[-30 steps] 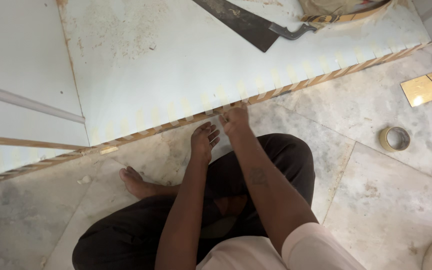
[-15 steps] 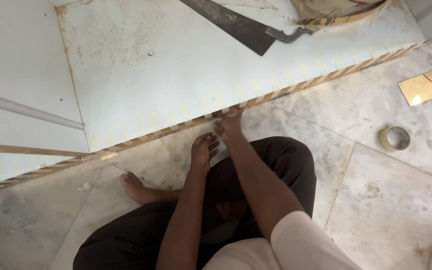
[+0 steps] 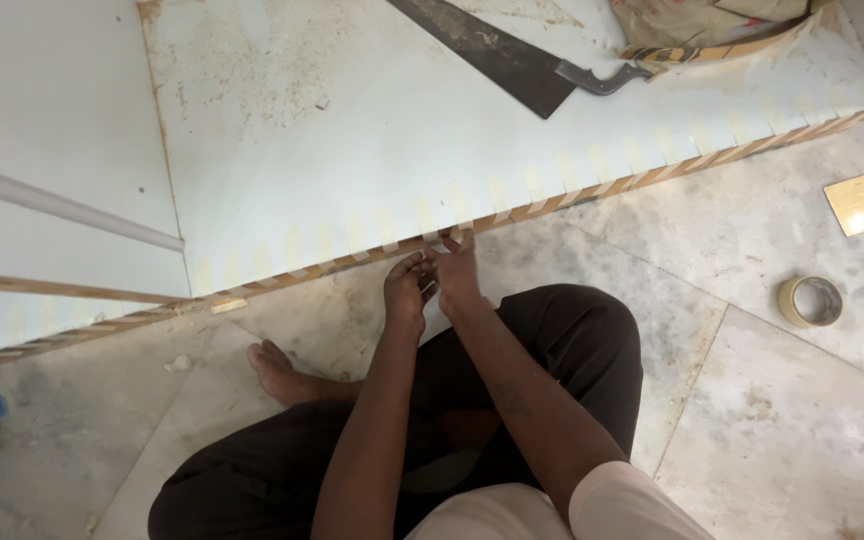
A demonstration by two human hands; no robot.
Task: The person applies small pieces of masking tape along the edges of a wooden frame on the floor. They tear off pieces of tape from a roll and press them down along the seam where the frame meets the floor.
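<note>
Head view: both hands meet at the near edge of the white panel [image 3: 432, 130] on the marble floor [image 3: 752, 260]. The right hand [image 3: 457, 272] pinches a strip of tape [image 3: 439, 240] on the wooden edging [image 3: 572, 196]; the left hand [image 3: 407, 290], fingers curled, touches it alongside. Tape roll [image 3: 810, 301] lies well right; saw [image 3: 512, 55] at the panel's far edge.

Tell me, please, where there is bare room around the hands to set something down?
Bare floor lies right of the knee, short of the tape roll. The white panel is bare left of the saw. It is crowded at the taped edge, where the left hand and right hand meet.
</note>
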